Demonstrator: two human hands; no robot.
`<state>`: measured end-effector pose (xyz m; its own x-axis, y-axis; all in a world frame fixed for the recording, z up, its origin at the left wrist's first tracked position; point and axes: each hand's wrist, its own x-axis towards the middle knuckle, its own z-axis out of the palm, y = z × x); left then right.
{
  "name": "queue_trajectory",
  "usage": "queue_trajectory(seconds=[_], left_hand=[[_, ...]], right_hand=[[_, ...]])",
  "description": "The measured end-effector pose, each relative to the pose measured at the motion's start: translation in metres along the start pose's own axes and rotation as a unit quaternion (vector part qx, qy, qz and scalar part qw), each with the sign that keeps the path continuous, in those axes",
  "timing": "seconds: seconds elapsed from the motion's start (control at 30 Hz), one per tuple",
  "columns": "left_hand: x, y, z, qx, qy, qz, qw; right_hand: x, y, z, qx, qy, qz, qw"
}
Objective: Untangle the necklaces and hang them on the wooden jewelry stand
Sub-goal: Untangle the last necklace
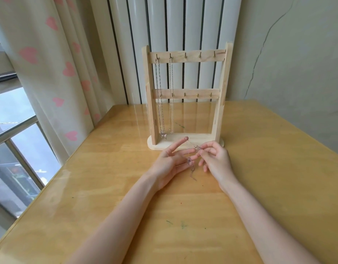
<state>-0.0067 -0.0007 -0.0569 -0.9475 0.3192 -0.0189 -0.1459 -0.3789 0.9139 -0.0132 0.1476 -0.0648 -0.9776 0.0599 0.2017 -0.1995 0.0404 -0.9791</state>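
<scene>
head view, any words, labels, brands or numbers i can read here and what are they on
Pendant on the thin necklace pinched in the right hand: script-like lettering, too small and blurred to read.
Wooden jewelry stand: no printed text or brand visible.
Curtain: pink hearts only, no words.
Table: stray marks, no writing.

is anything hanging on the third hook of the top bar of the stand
No. Only the two leftmost hooks of the top bar carry necklaces; the third hook is bare.
</scene>
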Motion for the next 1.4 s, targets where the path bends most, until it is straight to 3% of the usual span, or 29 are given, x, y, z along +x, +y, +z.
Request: queue_trajectory(seconds=[0.2,0.37,0.57,0.8,1.0,1.1,1.4], left_hand=[[0.0,-0.003,-0.003,0.009,0.011,-0.003,1.0],[0.002,-0.007,-0.004,0.136,0.076,0.022,0.988],[0.009,-0.012,-0.004,0.341,0.149,0.054,0.927],[0.008,-0.013,-0.005,0.418,0.189,0.099,0.883],[0.004,-0.011,0.001,0.344,0.159,0.124,0.917],[0.004,-0.011,0.003,0.327,0.142,0.131,0.925],[0.004,-0.011,0.005,0.325,0.117,0.164,0.924]], right_hand=[[-0.001,0.001,-0.001,0.001,0.022,-0.006,1.0],[0.001,0.002,-0.003,0.007,0.062,-0.008,0.998],[0.001,0.003,-0.003,-0.007,0.073,-0.022,0.997],[0.002,0.006,-0.003,-0.047,0.081,-0.04,0.995],[0.002,0.013,0.001,-0.232,0.077,-0.119,0.962],[0.002,0.013,0.005,-0.25,0.055,-0.15,0.955],[0.001,0.012,0.009,-0.231,0.003,-0.122,0.965]])
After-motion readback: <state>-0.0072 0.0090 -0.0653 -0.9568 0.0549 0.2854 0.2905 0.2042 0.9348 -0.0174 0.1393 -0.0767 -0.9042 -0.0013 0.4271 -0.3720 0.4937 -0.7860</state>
